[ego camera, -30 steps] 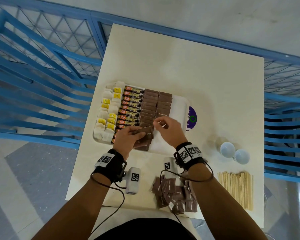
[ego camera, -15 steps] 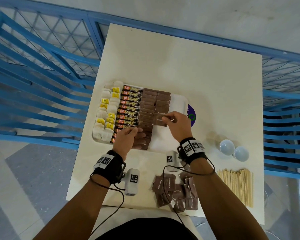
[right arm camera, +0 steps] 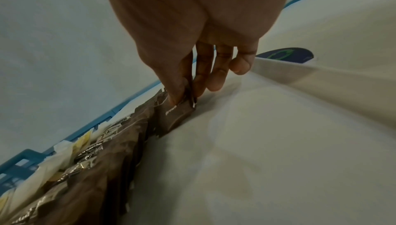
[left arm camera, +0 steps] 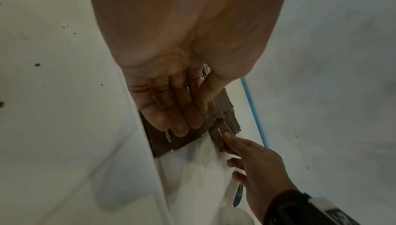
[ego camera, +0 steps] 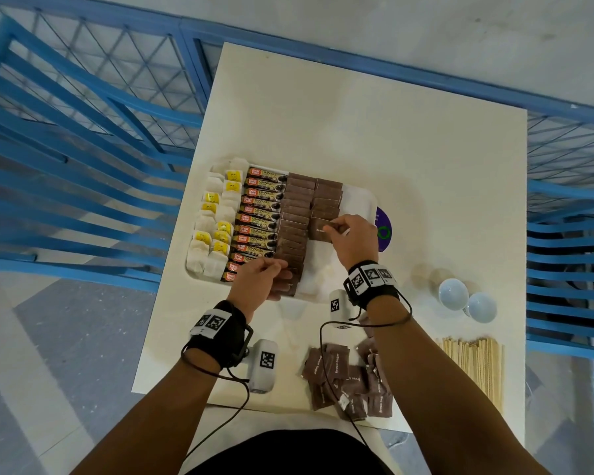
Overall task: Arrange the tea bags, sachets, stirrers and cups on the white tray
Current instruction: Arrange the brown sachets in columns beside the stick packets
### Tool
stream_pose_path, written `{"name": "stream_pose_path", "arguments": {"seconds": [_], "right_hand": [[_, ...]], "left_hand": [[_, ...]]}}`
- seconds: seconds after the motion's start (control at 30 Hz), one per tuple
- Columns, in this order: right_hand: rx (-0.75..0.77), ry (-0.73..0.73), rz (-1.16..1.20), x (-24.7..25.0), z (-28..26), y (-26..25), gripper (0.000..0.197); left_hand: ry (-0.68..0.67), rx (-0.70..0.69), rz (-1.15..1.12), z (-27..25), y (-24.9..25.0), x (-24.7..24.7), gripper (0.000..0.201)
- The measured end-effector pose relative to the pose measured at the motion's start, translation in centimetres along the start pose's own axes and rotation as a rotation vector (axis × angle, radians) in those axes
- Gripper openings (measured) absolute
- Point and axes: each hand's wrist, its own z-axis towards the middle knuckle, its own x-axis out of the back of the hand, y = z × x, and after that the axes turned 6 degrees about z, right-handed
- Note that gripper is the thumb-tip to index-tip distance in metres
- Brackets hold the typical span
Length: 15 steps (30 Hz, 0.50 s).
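The white tray (ego camera: 357, 204) holds tea bags (ego camera: 213, 234) on its left, coffee sticks (ego camera: 261, 214) beside them, then two columns of brown sugar sachets (ego camera: 295, 214). My right hand (ego camera: 330, 228) pinches one brown sachet (ego camera: 319, 231) between thumb and forefinger at the near end of the right column, its lower edge on the tray (right arm camera: 235, 144). The wrist view shows that pinch on the sachet (right arm camera: 173, 117). My left hand (ego camera: 282, 279) lies with straight fingers (left arm camera: 180, 127) on the near end of the left column.
A loose pile of brown sachets (ego camera: 343, 375) lies near the table's front edge. Wooden stirrers (ego camera: 474, 365) sit at the front right, with two white cups (ego camera: 453, 293) beyond them. A purple disc (ego camera: 383, 233) peeks from under the tray's right rim. Blue railings surround the table.
My right hand took one sachet from the stack at my left hand and carried it forward to the right column. My left hand sank onto the left column.
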Motion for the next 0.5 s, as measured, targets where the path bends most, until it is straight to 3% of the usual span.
{"name": "stream_pose_path", "arguments": {"seconds": [0.4,0.5], "right_hand": [[-0.077,0.061,0.021,0.3,-0.6,-0.6,0.032],[-0.056,0.059,0.066,1.3,-1.3,-0.4,0.025]], "left_hand": [[-0.009,-0.017,0.096,-0.5,-0.3,-0.1,0.020],[-0.019,-0.039,0.132,-0.9,-0.5,-0.4,0.019]]}}
